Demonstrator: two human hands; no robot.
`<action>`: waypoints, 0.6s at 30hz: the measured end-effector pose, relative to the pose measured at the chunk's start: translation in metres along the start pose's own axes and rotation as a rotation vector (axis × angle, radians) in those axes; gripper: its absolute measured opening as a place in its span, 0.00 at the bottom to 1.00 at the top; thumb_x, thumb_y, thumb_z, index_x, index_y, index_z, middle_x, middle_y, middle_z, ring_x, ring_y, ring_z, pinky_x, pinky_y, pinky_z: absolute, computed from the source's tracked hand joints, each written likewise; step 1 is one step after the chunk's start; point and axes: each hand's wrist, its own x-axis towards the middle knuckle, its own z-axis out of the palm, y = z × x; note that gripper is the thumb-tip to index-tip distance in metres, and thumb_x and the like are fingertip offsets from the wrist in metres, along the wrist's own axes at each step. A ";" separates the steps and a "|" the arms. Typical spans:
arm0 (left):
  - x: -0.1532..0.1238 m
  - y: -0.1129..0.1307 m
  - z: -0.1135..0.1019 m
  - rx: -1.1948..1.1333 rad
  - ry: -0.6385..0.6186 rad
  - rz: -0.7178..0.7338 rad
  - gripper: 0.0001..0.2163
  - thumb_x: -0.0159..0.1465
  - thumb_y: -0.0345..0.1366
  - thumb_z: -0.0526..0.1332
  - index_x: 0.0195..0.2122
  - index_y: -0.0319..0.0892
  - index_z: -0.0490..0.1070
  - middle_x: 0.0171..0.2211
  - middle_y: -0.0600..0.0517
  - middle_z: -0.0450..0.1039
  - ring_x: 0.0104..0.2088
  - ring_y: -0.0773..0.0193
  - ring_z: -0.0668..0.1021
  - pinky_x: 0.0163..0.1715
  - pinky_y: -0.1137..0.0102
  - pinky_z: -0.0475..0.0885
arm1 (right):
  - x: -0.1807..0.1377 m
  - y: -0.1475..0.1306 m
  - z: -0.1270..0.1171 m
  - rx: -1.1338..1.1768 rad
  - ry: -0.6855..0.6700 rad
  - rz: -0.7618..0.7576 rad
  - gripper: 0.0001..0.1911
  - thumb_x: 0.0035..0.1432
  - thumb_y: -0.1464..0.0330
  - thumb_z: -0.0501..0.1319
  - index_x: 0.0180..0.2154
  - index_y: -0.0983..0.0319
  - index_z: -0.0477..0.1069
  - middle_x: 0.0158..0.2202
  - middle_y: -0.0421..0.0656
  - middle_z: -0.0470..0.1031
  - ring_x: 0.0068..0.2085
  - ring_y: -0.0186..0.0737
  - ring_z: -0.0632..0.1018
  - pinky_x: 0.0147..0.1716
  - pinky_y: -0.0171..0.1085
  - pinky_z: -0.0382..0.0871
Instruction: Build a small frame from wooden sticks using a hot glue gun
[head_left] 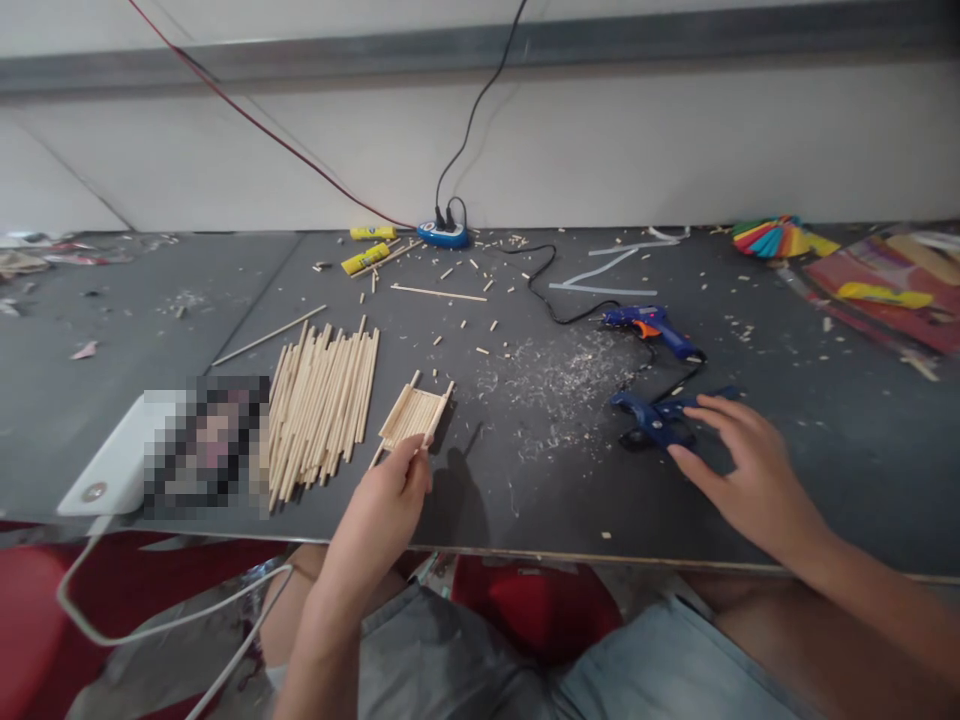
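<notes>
My left hand point(394, 495) pinches the near edge of a small chair-like frame of thin wooden sticks point(416, 415), tilted above the table. A dense pile of wooden sticks point(322, 410) lies just left of it. My right hand point(742, 470) has its thumb and fingers spread beside a blue-handled hand cutter point(660, 420) lying on the table. The fingertips are at its handles; whether they touch it I cannot tell. Behind the cutter rests a blue glue gun point(649, 325) with an orange trigger.
A blue power strip point(442, 235) with cords stands by the wall, near yellow glue tubes point(367, 260). Clear glue sticks point(604, 290) and wood scraps lie about. At left are a white power bank point(112, 460) and a blurred phone; at right, colored sticks point(780, 238).
</notes>
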 end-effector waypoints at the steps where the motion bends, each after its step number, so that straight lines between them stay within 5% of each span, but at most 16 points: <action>1: -0.003 0.002 0.001 -0.030 -0.029 0.030 0.14 0.65 0.42 0.45 0.39 0.44 0.67 0.26 0.52 0.71 0.28 0.62 0.73 0.30 0.72 0.63 | 0.000 -0.011 -0.004 0.092 0.007 0.000 0.19 0.58 0.60 0.56 0.49 0.59 0.65 0.54 0.51 0.65 0.55 0.52 0.67 0.54 0.50 0.59; 4: -0.014 0.009 0.006 -0.102 -0.107 0.063 0.14 0.66 0.43 0.45 0.33 0.44 0.65 0.23 0.55 0.67 0.24 0.65 0.70 0.26 0.73 0.61 | -0.003 -0.051 -0.013 0.407 -0.210 0.033 0.14 0.59 0.62 0.56 0.47 0.56 0.65 0.45 0.46 0.71 0.40 0.41 0.75 0.43 0.41 0.70; 8: -0.026 0.017 0.017 -0.211 -0.191 0.076 0.13 0.67 0.43 0.45 0.35 0.44 0.65 0.23 0.56 0.67 0.22 0.67 0.68 0.24 0.75 0.59 | -0.006 -0.109 -0.003 0.821 -0.527 0.172 0.17 0.59 0.62 0.57 0.51 0.55 0.63 0.42 0.43 0.73 0.42 0.38 0.75 0.41 0.37 0.71; 13: -0.034 0.019 0.024 -0.282 -0.227 0.116 0.12 0.67 0.41 0.46 0.40 0.45 0.66 0.24 0.57 0.68 0.26 0.68 0.70 0.27 0.75 0.60 | 0.016 -0.166 0.033 1.285 -0.468 0.335 0.19 0.58 0.62 0.58 0.50 0.59 0.63 0.37 0.42 0.73 0.36 0.36 0.77 0.35 0.36 0.73; 18: -0.033 0.007 0.021 -0.207 -0.121 0.042 0.14 0.67 0.42 0.46 0.47 0.45 0.66 0.22 0.57 0.65 0.22 0.67 0.68 0.25 0.75 0.60 | 0.048 -0.191 0.065 1.323 -0.458 0.285 0.12 0.56 0.61 0.58 0.37 0.62 0.70 0.27 0.40 0.74 0.29 0.35 0.76 0.32 0.36 0.71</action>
